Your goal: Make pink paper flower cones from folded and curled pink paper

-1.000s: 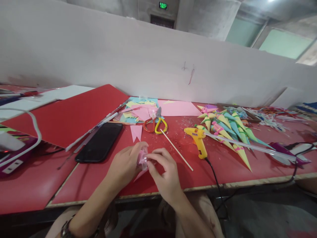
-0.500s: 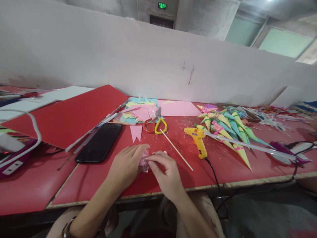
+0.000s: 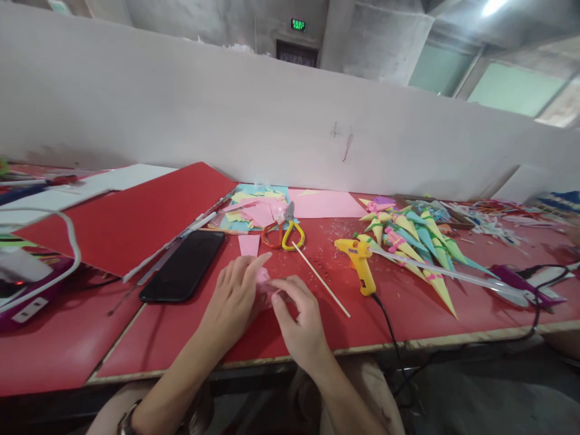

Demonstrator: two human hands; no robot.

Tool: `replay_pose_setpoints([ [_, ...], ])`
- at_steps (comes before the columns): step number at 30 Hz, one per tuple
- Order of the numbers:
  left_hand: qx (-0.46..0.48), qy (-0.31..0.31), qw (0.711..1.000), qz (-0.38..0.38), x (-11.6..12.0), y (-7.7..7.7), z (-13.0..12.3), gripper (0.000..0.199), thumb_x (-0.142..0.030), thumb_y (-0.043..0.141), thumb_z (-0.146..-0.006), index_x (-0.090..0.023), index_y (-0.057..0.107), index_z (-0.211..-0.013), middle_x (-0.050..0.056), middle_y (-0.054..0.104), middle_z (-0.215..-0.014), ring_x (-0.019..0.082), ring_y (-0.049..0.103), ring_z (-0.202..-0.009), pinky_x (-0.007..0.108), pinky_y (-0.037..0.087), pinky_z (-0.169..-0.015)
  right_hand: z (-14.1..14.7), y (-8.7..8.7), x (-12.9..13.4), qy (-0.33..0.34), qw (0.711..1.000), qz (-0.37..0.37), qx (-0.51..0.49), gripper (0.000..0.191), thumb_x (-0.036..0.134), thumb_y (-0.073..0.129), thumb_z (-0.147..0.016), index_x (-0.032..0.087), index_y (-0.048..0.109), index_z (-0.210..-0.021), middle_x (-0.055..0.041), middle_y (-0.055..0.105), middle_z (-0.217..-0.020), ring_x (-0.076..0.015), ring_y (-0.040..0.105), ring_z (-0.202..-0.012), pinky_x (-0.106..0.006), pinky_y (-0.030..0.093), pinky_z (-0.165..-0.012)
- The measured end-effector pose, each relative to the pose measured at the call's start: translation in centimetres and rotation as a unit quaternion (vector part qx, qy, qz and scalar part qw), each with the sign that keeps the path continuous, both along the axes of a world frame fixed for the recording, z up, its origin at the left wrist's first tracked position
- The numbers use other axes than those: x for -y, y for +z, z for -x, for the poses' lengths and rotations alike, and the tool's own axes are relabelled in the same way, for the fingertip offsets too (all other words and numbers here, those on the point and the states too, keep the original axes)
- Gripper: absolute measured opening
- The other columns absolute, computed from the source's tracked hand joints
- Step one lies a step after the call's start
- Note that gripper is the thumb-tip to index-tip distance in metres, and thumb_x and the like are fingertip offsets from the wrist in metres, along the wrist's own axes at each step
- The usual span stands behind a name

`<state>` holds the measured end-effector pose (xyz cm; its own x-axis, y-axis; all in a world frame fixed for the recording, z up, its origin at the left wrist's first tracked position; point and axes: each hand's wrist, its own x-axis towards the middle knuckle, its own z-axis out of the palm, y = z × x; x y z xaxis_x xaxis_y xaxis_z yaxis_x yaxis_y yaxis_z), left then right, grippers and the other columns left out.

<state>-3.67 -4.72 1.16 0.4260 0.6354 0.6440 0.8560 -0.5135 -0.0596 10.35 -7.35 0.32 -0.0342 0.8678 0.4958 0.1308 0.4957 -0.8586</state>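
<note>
Near the table's front edge, a small crumpled pink piece point(image 3: 263, 279) is between both hands. My left hand point(image 3: 236, 290) is wrapped along its left side, fingers partly hidden behind the thumb. From the right, my right hand point(image 3: 296, 314) pinches at the piece with thumb and index finger. Beyond my left hand lies a pink paper strip point(image 3: 249, 244), its lower end covered by the hand. Scissors with red and yellow handles point(image 3: 293, 235) rest behind the hands. A thin wooden stick point(image 3: 321, 279) lies right of my right hand, and a yellow glue gun point(image 3: 361, 266) is farther right.
A black phone point(image 3: 183, 266) lies left of my hands, beside a red board point(image 3: 136, 211). Paper scraps point(image 3: 258, 208) are at the back. Paper cones point(image 3: 421, 241) are heaped to the right. A purple power strip point(image 3: 36, 296) sits far left; a black cable point(image 3: 389, 329) crosses the front edge.
My left thumb has lifted and points up to the right. The pink piece shows more rounded between the hands. The left hand now covers the lower part of the pink strip. The view has tilted slightly upward.
</note>
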Motion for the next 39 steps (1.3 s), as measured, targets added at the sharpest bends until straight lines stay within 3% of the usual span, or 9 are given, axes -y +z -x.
replay_pose_setpoints([
  [4,0.000,0.081,0.997,0.014,-1.5,-1.3,1.5,0.051,-0.017,0.036,-0.082,-0.009,0.029,-0.131,0.016,0.050,-0.107,0.027,0.051,-0.094,0.039,0.045,-0.079,0.1,0.0,0.0,-0.013,1.000,-0.001,0.000,0.025,0.009,0.046,-0.079,0.016,0.064,-0.095,-0.0061,0.060,-0.089,-0.0146,0.058,-0.080,-0.026,0.048,-0.072],
  [10,-0.018,0.083,0.995,0.050,-2.9,-3.7,2.7,0.044,-0.017,0.031,-0.084,-0.007,0.037,-0.126,0.022,0.046,-0.121,0.030,0.049,-0.111,0.040,0.044,-0.088,-0.1,0.2,0.1,-0.034,0.999,-0.029,-0.002,0.022,0.007,0.044,-0.079,0.015,0.065,-0.080,-0.0044,0.059,-0.078,-0.0145,0.057,-0.075,-0.026,0.045,-0.070],
  [13,-0.017,0.108,0.992,0.069,-3.0,-3.6,2.8,0.043,-0.023,0.034,-0.084,-0.006,0.040,-0.124,0.022,0.052,-0.116,0.031,0.053,-0.106,0.042,0.046,-0.085,-0.2,0.3,0.1,-0.032,0.999,-0.032,-0.003,0.022,0.006,0.044,-0.078,0.015,0.064,-0.079,-0.0042,0.059,-0.077,-0.0142,0.057,-0.074,-0.025,0.045,-0.070],
  [17,0.001,0.128,0.986,0.103,-3.0,-2.4,3.2,0.044,-0.023,0.036,-0.081,-0.005,0.042,-0.121,0.020,0.061,-0.101,0.031,0.059,-0.090,0.044,0.047,-0.080,-0.5,0.5,0.0,-0.037,0.999,-0.037,-0.012,0.021,0.006,0.044,-0.078,0.015,0.064,-0.078,-0.0041,0.059,-0.076,-0.0137,0.057,-0.074,-0.023,0.046,-0.068],
  [20,0.072,0.089,0.986,0.118,-2.7,-0.9,2.8,0.048,-0.022,0.040,-0.076,-0.005,0.040,-0.121,0.018,0.057,-0.105,0.029,0.055,-0.098,0.042,0.045,-0.086,-0.7,0.4,-0.1,-0.048,0.998,-0.035,-0.017,0.021,0.006,0.045,-0.079,0.015,0.064,-0.083,-0.0043,0.060,-0.078,-0.0137,0.058,-0.076,-0.023,0.046,-0.068],
  [23,0.132,-0.003,0.980,0.151,-1.8,0.4,1.8,0.045,-0.024,0.037,-0.079,-0.010,0.039,-0.121,0.014,0.053,-0.113,0.024,0.051,-0.107,0.038,0.042,-0.092,-0.7,0.3,-0.1,-0.050,0.998,-0.026,-0.023,0.021,0.009,0.046,-0.080,0.015,0.063,-0.091,-0.0050,0.060,-0.083,-0.0138,0.058,-0.077,-0.023,0.047,-0.070],
  [26,0.153,-0.062,0.969,0.184,-0.8,0.7,1.1,0.036,-0.024,0.036,-0.081,-0.015,0.041,-0.115,0.011,0.053,-0.111,0.022,0.051,-0.106,0.037,0.042,-0.092,-0.6,0.3,0.0,-0.022,0.999,-0.031,-0.022,0.020,0.013,0.049,-0.082,0.016,0.064,-0.095,-0.0052,0.060,-0.086,-0.0137,0.058,-0.078,-0.024,0.048,-0.071],
  [34,0.084,-0.126,0.974,0.166,-0.1,0.2,0.8,0.037,-0.020,0.042,-0.077,-0.015,0.039,-0.114,0.011,0.056,-0.106,0.024,0.050,-0.101,0.039,0.043,-0.086,-0.4,0.3,0.2,-0.020,0.998,-0.051,-0.009,0.018,0.016,0.052,-0.083,0.017,0.066,-0.095,-0.0057,0.061,-0.086,-0.0144,0.058,-0.081,-0.024,0.048,-0.073],
  [39,0.029,-0.117,0.980,0.157,-0.6,0.2,0.8,0.028,-0.024,0.052,-0.078,-0.016,0.047,-0.105,0.009,0.060,-0.093,0.024,0.052,-0.088,0.036,0.043,-0.077,-0.7,-0.1,-0.2,-0.056,0.998,-0.026,0.031,0.021,0.014,0.056,-0.078,0.020,0.068,-0.094,-0.0048,0.062,-0.085,-0.0152,0.060,-0.079,-0.026,0.048,-0.074],
])
